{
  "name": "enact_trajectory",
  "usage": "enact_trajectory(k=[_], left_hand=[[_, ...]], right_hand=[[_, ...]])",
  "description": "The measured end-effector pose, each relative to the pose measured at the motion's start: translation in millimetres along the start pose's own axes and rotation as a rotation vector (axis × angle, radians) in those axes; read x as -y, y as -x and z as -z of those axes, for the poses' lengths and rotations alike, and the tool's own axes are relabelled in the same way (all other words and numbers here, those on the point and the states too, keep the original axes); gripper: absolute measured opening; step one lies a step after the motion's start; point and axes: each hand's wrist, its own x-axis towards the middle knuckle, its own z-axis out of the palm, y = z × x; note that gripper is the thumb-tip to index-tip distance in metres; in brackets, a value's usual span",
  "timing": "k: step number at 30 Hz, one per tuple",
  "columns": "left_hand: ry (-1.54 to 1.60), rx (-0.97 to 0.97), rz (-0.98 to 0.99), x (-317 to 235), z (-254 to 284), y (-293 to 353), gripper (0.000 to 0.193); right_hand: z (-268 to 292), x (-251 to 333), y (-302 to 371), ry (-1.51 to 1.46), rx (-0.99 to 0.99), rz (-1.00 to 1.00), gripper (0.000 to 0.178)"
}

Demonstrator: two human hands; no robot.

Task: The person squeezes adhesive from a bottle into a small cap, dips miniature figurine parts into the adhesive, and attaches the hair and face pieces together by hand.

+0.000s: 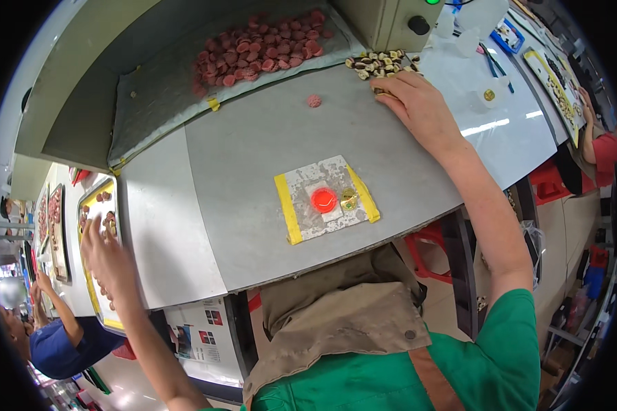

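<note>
My right hand [418,113] is at the far right of the grey table, thumb and fingers closed on a small cream-and-dark piece [380,92]. Just beyond it lies a pile of similar cream-and-dark pieces [371,65]. My left hand [108,267], smeared by motion, is over a yellow-edged tray [113,188] holding small reddish and dark pieces. Whether it holds anything is unclear. In front of me lies a speckled square board [301,177] with yellow tape along two sides. On it are a glowing red round spot [323,200] and a small gold round sticker [349,198].
Pink ridged round pieces [257,51] are heaped on a grey sheet under a hood. One pink piece [314,101] lies alone on the table. Pliers [495,68] and a blue bin [507,35] are at the back right. Other people work at both sides.
</note>
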Motion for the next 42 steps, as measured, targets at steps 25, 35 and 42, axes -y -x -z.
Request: enact_trajectory(k=[25, 35, 42], left_hand=[[2.202, 0.936, 0.615, -170.0, 34.9, 31.1, 0.024], [2.355, 0.991, 0.691, -192.6, 42.6, 53.8, 0.035], [2.345, 0.963, 0.603, -188.7, 41.9, 65.2, 0.038]], right_hand=[[24.2, 59.1, 32.3, -0.322, 0.213, -0.276, 0.022], [19.6, 82.1, 35.1, -0.085, 0.225, -0.113, 0.018], [15.4, 95.2, 34.1, -0.075, 0.238, -0.194, 0.017]])
